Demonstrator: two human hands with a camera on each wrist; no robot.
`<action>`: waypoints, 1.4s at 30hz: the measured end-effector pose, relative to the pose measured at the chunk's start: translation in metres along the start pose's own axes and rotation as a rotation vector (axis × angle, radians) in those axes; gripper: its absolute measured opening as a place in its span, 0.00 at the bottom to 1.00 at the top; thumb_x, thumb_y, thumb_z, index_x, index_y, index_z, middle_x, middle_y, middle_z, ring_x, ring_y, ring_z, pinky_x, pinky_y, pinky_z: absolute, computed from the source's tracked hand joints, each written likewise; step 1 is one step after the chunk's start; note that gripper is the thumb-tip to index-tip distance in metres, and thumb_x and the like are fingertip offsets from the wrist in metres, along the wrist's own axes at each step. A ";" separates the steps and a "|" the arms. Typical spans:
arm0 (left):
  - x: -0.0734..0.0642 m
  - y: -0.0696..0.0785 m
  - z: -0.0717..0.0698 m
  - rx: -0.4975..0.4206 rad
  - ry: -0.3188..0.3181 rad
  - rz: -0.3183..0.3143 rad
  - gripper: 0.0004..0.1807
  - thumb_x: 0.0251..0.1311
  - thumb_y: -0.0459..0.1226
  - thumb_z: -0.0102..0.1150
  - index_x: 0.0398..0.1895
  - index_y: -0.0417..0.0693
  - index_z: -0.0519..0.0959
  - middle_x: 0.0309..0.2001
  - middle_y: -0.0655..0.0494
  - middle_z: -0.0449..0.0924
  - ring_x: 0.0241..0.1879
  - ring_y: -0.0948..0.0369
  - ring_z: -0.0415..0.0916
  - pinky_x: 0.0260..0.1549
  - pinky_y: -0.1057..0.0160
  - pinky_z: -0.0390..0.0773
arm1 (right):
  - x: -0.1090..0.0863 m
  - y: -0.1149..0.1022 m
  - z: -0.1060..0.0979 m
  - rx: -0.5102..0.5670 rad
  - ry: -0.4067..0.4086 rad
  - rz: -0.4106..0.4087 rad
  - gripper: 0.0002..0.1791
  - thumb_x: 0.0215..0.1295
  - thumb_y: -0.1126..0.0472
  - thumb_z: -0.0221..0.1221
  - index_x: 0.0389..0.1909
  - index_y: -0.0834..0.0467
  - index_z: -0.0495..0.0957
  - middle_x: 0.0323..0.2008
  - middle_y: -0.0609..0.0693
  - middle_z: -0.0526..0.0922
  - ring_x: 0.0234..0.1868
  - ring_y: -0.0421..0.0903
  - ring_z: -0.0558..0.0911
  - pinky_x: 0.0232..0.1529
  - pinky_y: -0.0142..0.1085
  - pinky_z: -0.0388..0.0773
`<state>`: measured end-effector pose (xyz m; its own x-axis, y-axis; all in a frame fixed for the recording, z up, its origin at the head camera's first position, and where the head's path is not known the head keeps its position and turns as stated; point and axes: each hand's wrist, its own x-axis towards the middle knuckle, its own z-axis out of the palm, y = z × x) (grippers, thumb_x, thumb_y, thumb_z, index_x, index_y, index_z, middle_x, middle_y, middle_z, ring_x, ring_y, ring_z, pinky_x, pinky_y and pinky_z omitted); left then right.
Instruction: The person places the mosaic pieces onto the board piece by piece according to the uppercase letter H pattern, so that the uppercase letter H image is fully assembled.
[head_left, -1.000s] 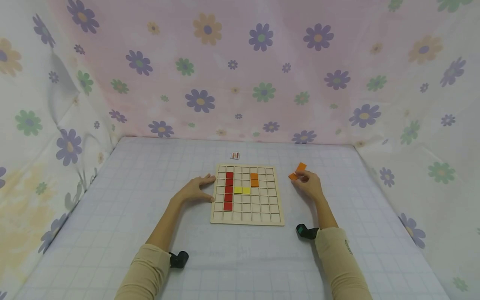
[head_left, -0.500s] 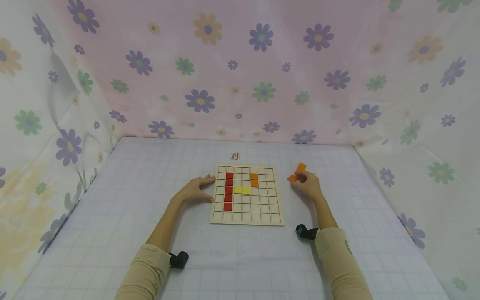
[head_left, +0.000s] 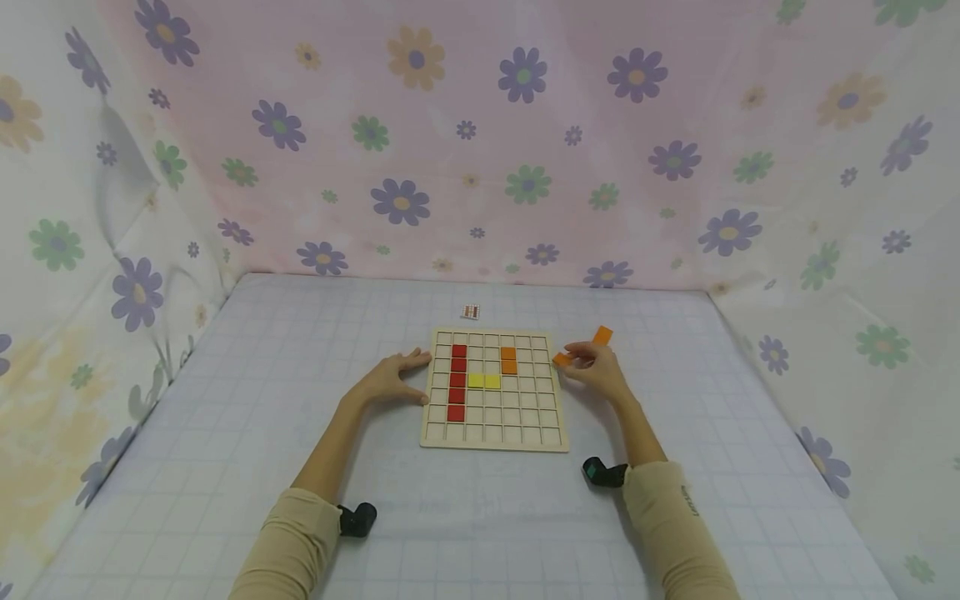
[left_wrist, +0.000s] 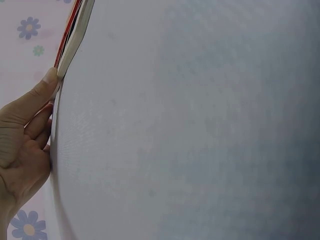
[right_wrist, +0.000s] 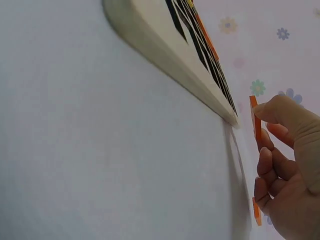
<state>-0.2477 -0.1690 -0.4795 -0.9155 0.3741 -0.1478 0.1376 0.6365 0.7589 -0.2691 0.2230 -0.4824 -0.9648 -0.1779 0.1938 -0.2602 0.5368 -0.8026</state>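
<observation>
A square wooden grid board (head_left: 531,417) lies flat on the table. My left hand (head_left: 386,379) rests beside its left edge, thumb and fingers spread and touching the rim, as the left wrist view also shows. Just off the board's right edge, my right hand (head_left: 597,372) pinches an orange tile (right_wrist: 255,120) between thumb and fingers. Another orange tile (head_left: 602,335) lies on the table behind that hand. Set in the grid are a column of red tiles (head_left: 457,380), two yellow tiles (head_left: 483,381) and two orange tiles (head_left: 509,360).
A small printed card (head_left: 470,312) lies beyond the board's far edge. Flowered cloth (head_left: 480,208) hangs at the back and both sides. A pale checked cloth (head_left: 480,533) covers the table. Black wrist cameras (head_left: 358,520) stick out from both sleeves.
My right hand has moved left with the pinched orange tile, from near the loose orange tile to the board's right edge. My left hand has stayed in place.
</observation>
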 end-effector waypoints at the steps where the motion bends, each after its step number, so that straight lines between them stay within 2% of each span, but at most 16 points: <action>1: 0.000 0.000 0.000 0.001 0.001 0.000 0.47 0.41 0.43 0.75 0.68 0.47 0.64 0.71 0.48 0.53 0.71 0.37 0.39 0.66 0.37 0.41 | 0.000 -0.002 0.003 0.009 -0.009 -0.007 0.22 0.49 0.70 0.66 0.47 0.72 0.77 0.40 0.67 0.82 0.36 0.52 0.78 0.35 0.26 0.74; 7: 0.000 0.000 -0.001 0.008 0.003 0.008 0.46 0.42 0.43 0.74 0.68 0.47 0.64 0.71 0.47 0.53 0.71 0.37 0.39 0.66 0.36 0.41 | 0.002 -0.012 0.018 0.032 -0.058 -0.018 0.21 0.50 0.69 0.66 0.46 0.72 0.77 0.39 0.65 0.82 0.35 0.49 0.78 0.35 0.27 0.73; 14: -0.001 0.001 0.000 0.008 -0.003 0.016 0.46 0.43 0.42 0.74 0.68 0.46 0.64 0.71 0.46 0.53 0.70 0.36 0.39 0.66 0.37 0.41 | 0.002 -0.020 0.034 0.029 -0.094 -0.079 0.19 0.48 0.75 0.63 0.44 0.77 0.76 0.38 0.70 0.81 0.35 0.61 0.77 0.36 0.39 0.77; 20: -0.001 0.001 0.000 0.008 -0.001 0.009 0.46 0.43 0.42 0.74 0.68 0.46 0.64 0.71 0.47 0.53 0.71 0.37 0.39 0.67 0.38 0.41 | 0.002 -0.024 0.043 -0.034 -0.141 -0.094 0.20 0.49 0.70 0.66 0.45 0.70 0.79 0.42 0.62 0.83 0.37 0.50 0.79 0.39 0.36 0.78; 28: 0.000 0.001 0.000 0.004 -0.001 0.012 0.46 0.43 0.43 0.74 0.68 0.46 0.64 0.71 0.47 0.53 0.71 0.37 0.39 0.67 0.37 0.41 | -0.001 -0.031 0.052 -0.014 -0.192 -0.114 0.18 0.50 0.68 0.66 0.44 0.68 0.80 0.41 0.60 0.83 0.40 0.53 0.79 0.44 0.43 0.79; 33: 0.001 0.000 0.000 0.010 -0.004 0.015 0.46 0.43 0.43 0.74 0.68 0.47 0.64 0.71 0.47 0.53 0.71 0.37 0.39 0.66 0.36 0.41 | -0.002 -0.033 0.057 -0.029 -0.198 -0.087 0.17 0.51 0.67 0.65 0.44 0.66 0.80 0.42 0.58 0.83 0.42 0.52 0.80 0.46 0.43 0.79; 36: 0.001 0.000 0.000 0.008 -0.004 0.009 0.46 0.42 0.43 0.74 0.68 0.47 0.64 0.71 0.47 0.53 0.71 0.38 0.39 0.66 0.37 0.41 | -0.002 -0.033 0.057 -0.036 -0.205 -0.109 0.17 0.51 0.68 0.65 0.44 0.66 0.80 0.43 0.58 0.82 0.41 0.51 0.80 0.45 0.41 0.79; 42: 0.000 0.000 0.000 0.001 0.000 0.000 0.46 0.41 0.43 0.75 0.68 0.47 0.65 0.71 0.48 0.54 0.71 0.38 0.39 0.66 0.37 0.41 | -0.002 -0.034 0.055 -0.063 -0.248 -0.150 0.16 0.56 0.65 0.65 0.46 0.66 0.81 0.39 0.56 0.82 0.35 0.46 0.75 0.35 0.33 0.75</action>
<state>-0.2481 -0.1691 -0.4795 -0.9154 0.3744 -0.1480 0.1379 0.6370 0.7585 -0.2557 0.1594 -0.4867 -0.8784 -0.4511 0.1577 -0.4086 0.5381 -0.7372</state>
